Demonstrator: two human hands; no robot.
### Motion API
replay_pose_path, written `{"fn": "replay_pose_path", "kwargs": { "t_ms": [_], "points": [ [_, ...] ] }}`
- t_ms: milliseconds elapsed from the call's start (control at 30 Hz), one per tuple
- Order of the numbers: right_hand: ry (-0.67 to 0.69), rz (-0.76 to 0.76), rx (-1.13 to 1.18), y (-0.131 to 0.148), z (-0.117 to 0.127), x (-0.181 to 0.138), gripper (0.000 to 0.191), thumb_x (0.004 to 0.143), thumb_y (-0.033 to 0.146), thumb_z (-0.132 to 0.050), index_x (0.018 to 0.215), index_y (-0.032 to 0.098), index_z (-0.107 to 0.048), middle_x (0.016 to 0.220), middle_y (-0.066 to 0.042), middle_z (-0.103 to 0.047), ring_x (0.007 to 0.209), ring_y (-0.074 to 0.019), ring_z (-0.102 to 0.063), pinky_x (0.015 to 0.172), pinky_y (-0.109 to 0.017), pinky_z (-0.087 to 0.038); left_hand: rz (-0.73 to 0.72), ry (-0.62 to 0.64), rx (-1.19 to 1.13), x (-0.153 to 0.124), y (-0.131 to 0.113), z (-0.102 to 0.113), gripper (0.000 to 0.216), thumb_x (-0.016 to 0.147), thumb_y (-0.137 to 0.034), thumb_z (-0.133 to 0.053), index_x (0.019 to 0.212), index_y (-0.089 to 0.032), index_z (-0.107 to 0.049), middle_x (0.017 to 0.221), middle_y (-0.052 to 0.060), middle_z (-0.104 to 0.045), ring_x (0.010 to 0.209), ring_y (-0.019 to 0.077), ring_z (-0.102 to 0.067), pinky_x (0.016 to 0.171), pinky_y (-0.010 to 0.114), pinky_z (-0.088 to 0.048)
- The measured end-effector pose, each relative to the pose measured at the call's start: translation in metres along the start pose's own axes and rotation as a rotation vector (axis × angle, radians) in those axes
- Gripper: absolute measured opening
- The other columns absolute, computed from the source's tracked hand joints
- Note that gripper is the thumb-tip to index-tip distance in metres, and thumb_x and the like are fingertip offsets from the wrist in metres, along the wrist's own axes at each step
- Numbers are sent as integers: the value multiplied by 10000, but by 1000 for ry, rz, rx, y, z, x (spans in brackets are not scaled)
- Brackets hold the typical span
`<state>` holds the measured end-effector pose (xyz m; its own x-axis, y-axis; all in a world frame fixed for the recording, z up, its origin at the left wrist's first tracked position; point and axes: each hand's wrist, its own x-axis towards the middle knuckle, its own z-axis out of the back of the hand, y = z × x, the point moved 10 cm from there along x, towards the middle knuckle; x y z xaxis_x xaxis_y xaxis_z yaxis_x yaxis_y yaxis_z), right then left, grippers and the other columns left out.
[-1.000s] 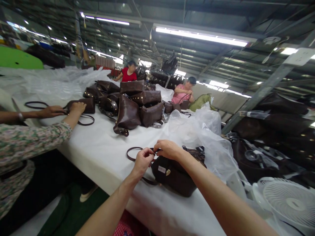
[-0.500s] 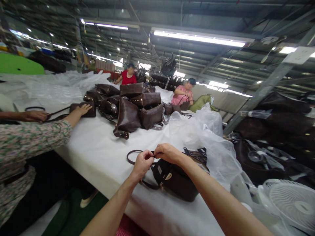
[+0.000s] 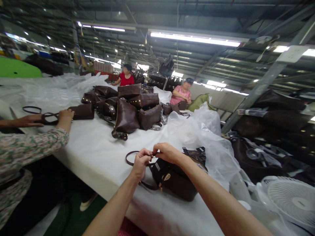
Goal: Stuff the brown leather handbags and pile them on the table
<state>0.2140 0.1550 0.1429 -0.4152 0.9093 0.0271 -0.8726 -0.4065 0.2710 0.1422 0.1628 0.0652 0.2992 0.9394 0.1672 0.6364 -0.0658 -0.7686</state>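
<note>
A dark brown leather bag (image 3: 175, 178) lies on the white table (image 3: 98, 150) in front of me. Its thin brown strap (image 3: 130, 157) loops out to the left. My left hand (image 3: 140, 163) is closed in a pinch on the strap just above the bag. My right hand (image 3: 167, 152) is closed on the same strap right beside it, the fingertips of both hands nearly touching. A small gold fitting shows on the bag's front.
A pile of brown bags (image 3: 128, 108) sits mid-table. A co-worker's hands (image 3: 65, 115) at the left hold another bag and strap. Clear plastic bags (image 3: 197, 131) lie to the right, a white fan (image 3: 290, 203) at lower right. Two people sit at the far end.
My hands stayed pinched on the strap and shifted slightly; the bag tilted a little. The co-worker at left pulled a hand back along the other bag's strap.
</note>
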Motion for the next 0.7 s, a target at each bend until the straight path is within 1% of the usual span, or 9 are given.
{"fn": "replay_pose_path", "kwargs": {
  "t_ms": [133, 200, 267, 367, 433, 500, 567, 600, 700],
  "points": [
    [-35, -19, 116, -2, 6, -10, 183, 743, 67, -595, 882, 174, -650, 796, 5, -652, 655, -103, -556, 618, -200, -395, 146, 44, -358, -2, 16, -6, 100, 570, -111, -615, 638, -166, -565, 626, -11, -595, 664, 125, -565, 694, 244, -448],
    [-34, -14, 242, -5, 5, -15, 144, 750, 84, -578, 841, 175, -643, 744, 19, -639, 631, -102, -545, 613, -208, -395, 231, 43, -467, -4, 25, -6, 123, 588, -127, -641, 684, -166, -575, 627, -8, -613, 643, 122, -576, 667, 244, -459],
    [-22, -24, 403, -10, 2, -16, 102, 746, 115, -581, 810, 176, -632, 726, 23, -636, 638, -107, -551, 620, -217, -407, 295, 11, -507, -6, 35, -3, 176, 586, -135, -669, 727, -165, -569, 675, 5, -650, 598, 105, -563, 572, 209, -427],
    [-78, -129, 577, -28, 1, -14, 199, 690, 109, -605, 875, 180, -625, 815, 16, -648, 652, -106, -562, 631, -227, -429, 273, -32, -442, -8, 39, 1, 246, 573, -130, -688, 756, -171, -529, 823, 36, -698, 518, 63, -492, 436, 161, -287],
    [-140, -220, 597, -40, 4, -13, 260, 651, 84, -616, 892, 182, -623, 856, 17, -640, 663, -100, -558, 644, -228, -435, 221, -55, -354, -10, 37, 3, 276, 564, -111, -690, 743, -175, -489, 893, 41, -703, 466, 33, -416, 405, 156, -199],
    [-172, -280, 586, -45, 6, -11, 229, 637, 78, -633, 842, 179, -621, 830, 23, -630, 660, -96, -549, 642, -224, -434, 180, -68, -256, -13, 36, 3, 297, 562, -98, -699, 732, -174, -467, 898, 25, -700, 434, 10, -347, 406, 158, -178],
    [-180, -315, 569, -46, 7, -10, 195, 625, 77, -657, 787, 175, -612, 774, 33, -620, 639, -93, -539, 614, -217, -429, 142, -62, -162, -14, 34, 1, 304, 578, -120, -727, 763, -175, -492, 870, 2, -691, 439, 12, -356, 422, 161, -218],
    [-188, -329, 558, -46, 8, -9, 195, 615, 70, -665, 770, 174, -609, 748, 38, -615, 628, -92, -538, 598, -211, -425, 118, -55, -123, -14, 33, 1, 310, 587, -141, -744, 791, -177, -513, 868, -2, -690, 470, 26, -410, 444, 164, -265],
    [-203, -390, 537, -48, 8, -6, 226, 580, 21, -664, 740, 170, -606, 651, 60, -582, 593, -88, -540, 552, -192, -417, 69, -20, -46, -12, 32, -2, 340, 607, -186, -783, 869, -184, -567, 922, 26, -701, 726, 119, -597, 611, 203, -418]
  ]
}}
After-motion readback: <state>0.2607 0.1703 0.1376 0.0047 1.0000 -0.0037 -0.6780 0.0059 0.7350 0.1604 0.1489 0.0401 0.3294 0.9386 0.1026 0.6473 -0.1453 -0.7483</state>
